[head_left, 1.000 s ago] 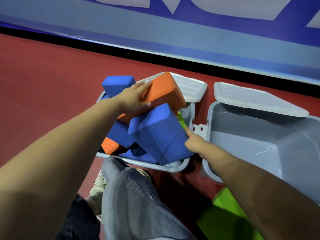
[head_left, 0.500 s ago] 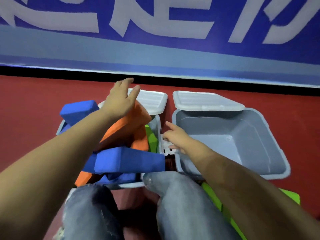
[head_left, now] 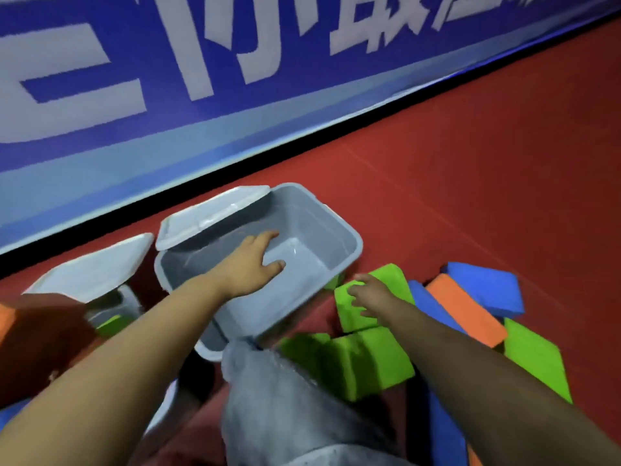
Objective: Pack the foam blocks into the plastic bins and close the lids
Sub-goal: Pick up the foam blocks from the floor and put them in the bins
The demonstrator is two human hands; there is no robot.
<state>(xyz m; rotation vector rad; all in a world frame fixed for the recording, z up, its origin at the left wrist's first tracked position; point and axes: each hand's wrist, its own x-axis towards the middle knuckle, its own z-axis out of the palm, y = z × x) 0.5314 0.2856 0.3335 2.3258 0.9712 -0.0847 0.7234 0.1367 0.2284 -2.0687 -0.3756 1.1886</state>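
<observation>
An empty grey plastic bin (head_left: 339,237) stands on the red floor with its white lid (head_left: 211,213) hinged open at the back. My left hand (head_left: 252,264) hovers over the bin's inside, fingers spread, holding nothing. My right hand (head_left: 368,294) lies on a green foam block (head_left: 393,280) just right of the bin, fingers curled over its top. More foam blocks are piled to the right: an orange block (head_left: 467,311), a blue block (head_left: 487,290) and green blocks (head_left: 366,364). The filled left bin (head_left: 127,297) sits at the left edge, mostly hidden by my arm.
A blue banner wall (head_left: 235,95) with white lettering runs along the back, a black strip at its foot. My grey-trousered knee (head_left: 285,398) is in the foreground. The left bin's white lid (head_left: 94,270) stands open. Red floor (head_left: 504,163) stretches to the right.
My view has swung right. My left hand left the orange block in the left bin and moved over the empty bin. My right hand moved from between the bins onto a green block.
</observation>
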